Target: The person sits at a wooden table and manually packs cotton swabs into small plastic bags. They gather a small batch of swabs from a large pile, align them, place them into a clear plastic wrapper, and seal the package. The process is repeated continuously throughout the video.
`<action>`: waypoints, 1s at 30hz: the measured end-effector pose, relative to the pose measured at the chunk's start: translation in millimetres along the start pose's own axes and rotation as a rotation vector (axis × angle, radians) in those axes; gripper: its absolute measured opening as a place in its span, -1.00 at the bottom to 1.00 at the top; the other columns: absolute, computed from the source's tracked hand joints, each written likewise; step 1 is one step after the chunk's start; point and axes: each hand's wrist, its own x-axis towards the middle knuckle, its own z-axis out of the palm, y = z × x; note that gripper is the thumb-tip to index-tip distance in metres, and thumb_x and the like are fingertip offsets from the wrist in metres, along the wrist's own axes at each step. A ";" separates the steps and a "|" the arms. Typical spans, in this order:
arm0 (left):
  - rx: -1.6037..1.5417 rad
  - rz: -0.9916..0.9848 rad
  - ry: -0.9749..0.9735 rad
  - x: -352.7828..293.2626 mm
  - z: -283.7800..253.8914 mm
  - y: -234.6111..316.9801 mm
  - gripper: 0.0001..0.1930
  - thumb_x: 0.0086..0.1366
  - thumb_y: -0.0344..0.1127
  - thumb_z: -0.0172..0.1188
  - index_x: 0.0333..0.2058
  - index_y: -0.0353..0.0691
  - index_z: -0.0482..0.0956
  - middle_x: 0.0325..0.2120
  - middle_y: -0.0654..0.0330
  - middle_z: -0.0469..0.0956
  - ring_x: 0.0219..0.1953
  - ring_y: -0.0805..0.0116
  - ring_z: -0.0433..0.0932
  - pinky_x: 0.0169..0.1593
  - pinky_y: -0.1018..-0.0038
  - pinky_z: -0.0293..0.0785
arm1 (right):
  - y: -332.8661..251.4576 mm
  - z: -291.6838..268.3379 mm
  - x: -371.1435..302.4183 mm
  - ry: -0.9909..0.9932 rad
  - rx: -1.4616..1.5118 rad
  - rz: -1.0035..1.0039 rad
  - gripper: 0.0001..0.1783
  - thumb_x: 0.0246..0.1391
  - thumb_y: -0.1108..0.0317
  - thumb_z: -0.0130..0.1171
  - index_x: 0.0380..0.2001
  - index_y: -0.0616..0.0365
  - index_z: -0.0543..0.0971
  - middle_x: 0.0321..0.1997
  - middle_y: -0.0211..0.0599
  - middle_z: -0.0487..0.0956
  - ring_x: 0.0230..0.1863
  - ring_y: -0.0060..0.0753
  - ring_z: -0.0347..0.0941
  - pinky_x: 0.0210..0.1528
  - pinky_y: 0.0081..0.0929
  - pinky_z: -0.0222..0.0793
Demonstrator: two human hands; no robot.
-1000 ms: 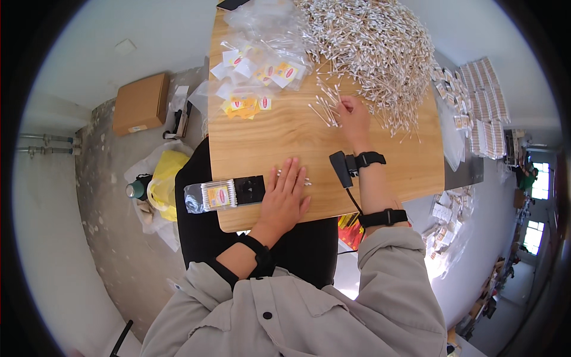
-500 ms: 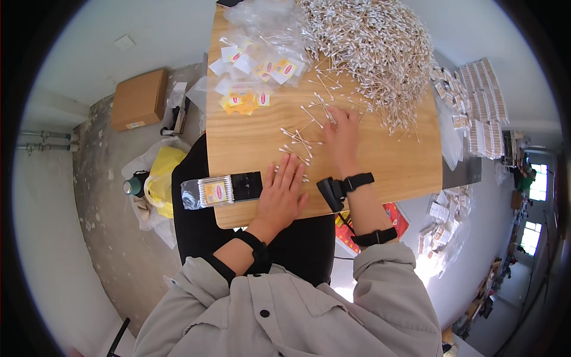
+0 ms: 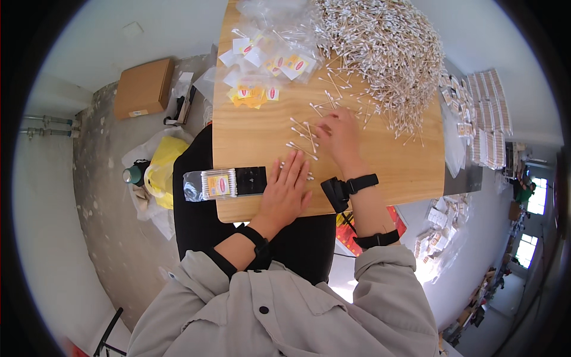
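Observation:
My left hand [image 3: 286, 191] lies flat on the wooden table [image 3: 386, 172], fingers stretched out, with a few cotton swabs [image 3: 310, 177] poking out from beneath it. Beside its wrist side sits a clear bag packed with a row of swabs and a yellow-and-white card [image 3: 218, 185], next to a black flat piece [image 3: 250, 181]. Farther up, my right hand [image 3: 341, 135] has its fingers curled down at a small cluster of loose swabs [image 3: 305, 135]. Whatever its fingertips pinch is hidden. Beyond it rises a large heap of cotton swabs [image 3: 386, 47].
Clear plastic bags [image 3: 276, 27] and yellow-and-white cards [image 3: 247, 95] lie at the table's far left. Stacked swab packs [image 3: 491, 101] stand off the right edge, more packs [image 3: 440, 220] below. A cardboard box [image 3: 143, 88] and a yellow bag [image 3: 169, 160] rest on the floor at left.
My right hand has drawn slightly nearer the loose swab cluster, its fingers curling more. My left hand stays flat in place. The whole view has shifted a little.

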 end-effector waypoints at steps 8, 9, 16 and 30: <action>-0.027 -0.001 0.031 0.2 3.0 1.6 -0.28 0.20 -0.09 0.19 0.27 -0.30 0.24 0.35 -0.05 0.12 0.42 0.03 0.04 0.42 0.02 -0.09 | 1.9 2.4 -13.2 -0.034 0.097 0.443 -0.83 0.04 0.23 0.29 -0.33 0.02 0.63 -0.35 -0.34 0.59 -0.36 -0.35 0.57 -0.30 -0.35 0.47; -0.023 -0.002 0.034 -0.9 2.4 1.0 -0.28 0.19 -0.09 0.19 0.27 -0.30 0.24 0.35 -0.05 0.12 0.42 0.04 0.04 0.42 0.02 -0.09 | -5.0 4.1 -10.6 -0.055 0.094 0.430 -0.83 0.04 0.24 0.29 -0.32 0.04 0.62 -0.34 -0.34 0.59 -0.35 -0.34 0.57 -0.29 -0.35 0.47; -0.024 -0.012 0.026 -1.8 3.0 -0.7 -0.28 0.19 -0.08 0.19 0.28 -0.29 0.25 0.35 -0.06 0.12 0.42 0.04 0.05 0.42 0.02 -0.09 | -15.8 13.0 -6.2 -0.098 0.157 0.369 -0.79 0.00 0.30 0.34 -0.31 0.14 0.61 -0.34 -0.33 0.62 -0.35 -0.33 0.56 -0.26 -0.37 0.48; -0.020 -0.015 -0.004 -2.5 3.0 0.6 -0.26 0.21 -0.06 0.17 0.29 -0.30 0.21 0.37 -0.05 0.09 0.44 0.05 0.01 0.43 0.04 -0.13 | -3.4 16.5 18.7 -0.130 0.152 0.275 -0.81 -0.03 0.41 0.31 -0.27 0.12 0.65 -0.34 -0.24 0.61 -0.33 -0.27 0.58 -0.25 -0.41 0.49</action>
